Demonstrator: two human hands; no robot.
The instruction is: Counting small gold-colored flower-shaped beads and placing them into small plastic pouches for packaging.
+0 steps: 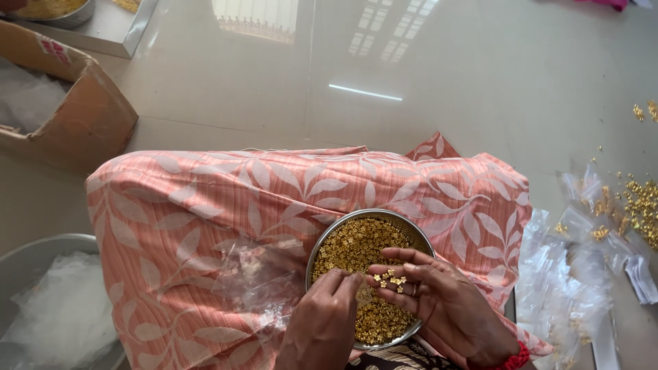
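Glossy pale floor tiles (425, 75) are reflecting a window and a strip of light, and I am sitting over them with a peach cloth with a white leaf pattern (205, 205) spreading across my lap. On that cloth a round steel bowl (321, 248) is resting, filled with tiny gold star-shaped pieces (353, 250).

I am holding my right hand (445, 305) above the bowl, palm up and fingers loosely spread, cradling a few gold stars (389, 279) on the fingers rather than gripping them. My left hand (325, 318) is hovering just beside it, thumb and forefinger pinching narrowly together at the tip; I cannot tell whether a star or a bag edge is caught between them. A small clear plastic bag (257, 274) is lying on the cloth, touching my left hand.

To my right, a heap of clear bags (569, 274) and loose gold pieces (641, 202) are lying on the floor. To my left, a cardboard box (82, 116) and a grey tub (27, 257) with crumpled plastic are sitting.
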